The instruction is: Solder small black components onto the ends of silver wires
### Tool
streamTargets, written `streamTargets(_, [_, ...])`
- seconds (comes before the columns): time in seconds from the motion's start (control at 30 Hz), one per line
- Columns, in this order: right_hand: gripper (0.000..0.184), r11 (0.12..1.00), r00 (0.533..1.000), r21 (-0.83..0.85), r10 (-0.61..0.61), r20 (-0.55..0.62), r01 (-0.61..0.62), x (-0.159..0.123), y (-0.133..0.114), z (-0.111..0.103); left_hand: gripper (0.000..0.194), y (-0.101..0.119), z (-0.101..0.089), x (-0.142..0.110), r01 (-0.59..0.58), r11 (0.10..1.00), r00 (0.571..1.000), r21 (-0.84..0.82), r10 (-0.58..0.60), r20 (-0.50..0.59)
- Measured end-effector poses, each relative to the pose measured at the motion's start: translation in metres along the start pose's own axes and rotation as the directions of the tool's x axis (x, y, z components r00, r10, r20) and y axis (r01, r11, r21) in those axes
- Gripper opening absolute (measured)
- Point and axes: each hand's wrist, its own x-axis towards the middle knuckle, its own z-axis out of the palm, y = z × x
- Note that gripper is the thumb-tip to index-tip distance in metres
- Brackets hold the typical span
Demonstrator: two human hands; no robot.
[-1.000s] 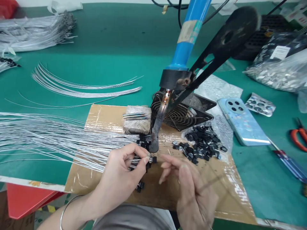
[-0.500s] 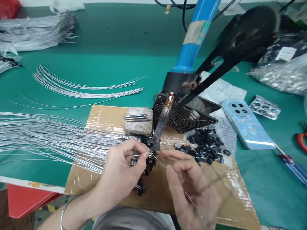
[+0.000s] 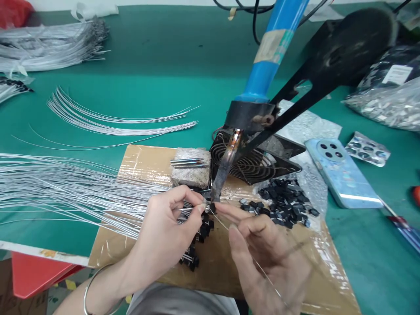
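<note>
My left hand (image 3: 170, 229) pinches a thin grey wire (image 3: 185, 209) between thumb and forefinger. The small part at its end is too fine to make out. Just above that end is the scorched tip of a soldering iron (image 3: 222, 173), mounted pointing down; whether they touch I cannot tell. Solder wire (image 3: 267, 276) runs through my right hand (image 3: 267, 249), gripped by thumb and fingers, its far end reaching the same spot. My right forefinger extends close to the iron's tip. Small black connectors (image 3: 204, 228) on wire ends lie below my left fingers.
A bundle of grey wires (image 3: 72, 188) spreads left across the cardboard (image 3: 141, 159). Behind the iron sits a black fan (image 3: 252, 164), beside a wrapped block (image 3: 190, 176). Loose black pieces (image 3: 285, 199), a blue phone (image 3: 344, 175) and a screwdriver (image 3: 405, 232) lie right.
The whole view has shifted slightly, so fixed things appear a little further right. My right hand has edged slightly right and down; both hands keep their grips near the iron's tip.
</note>
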Motion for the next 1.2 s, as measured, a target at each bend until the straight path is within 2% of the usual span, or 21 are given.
streamTargets(0.13, [0.017, 0.999, 1.0, -0.034, 0.004, -0.025, -0.005, 0.002, -0.001, 0.001, 0.01, 0.003, -0.001, 0.002, 0.003, 1.0, 1.0, 0.029, -0.003, 0.004])
streamTargets(0.5, [0.018, 0.999, 0.999, 0.01, 0.032, -0.033, -0.032, 0.007, -0.003, 0.002, 0.01, 0.007, -0.002, 0.005, -0.004, 1.0, 1.0, 0.011, 0.004, -0.014])
streamTargets(0.97, [0.017, 1.0, 1.0, -0.019, 0.009, 0.007, -0.009, 0.009, -0.005, -0.001, 0.011, 0.01, 0.001, 0.006, -0.044, 0.999, 0.997, 0.008, 0.044, -0.063])
streamTargets(1.2, [0.018, 0.997, 0.998, 0.056, 0.056, -0.029, -0.055, 0.007, -0.009, 0.003, 0.01, 0.011, 0.001, 0.005, -0.046, 0.999, 0.997, 0.01, 0.047, -0.067])
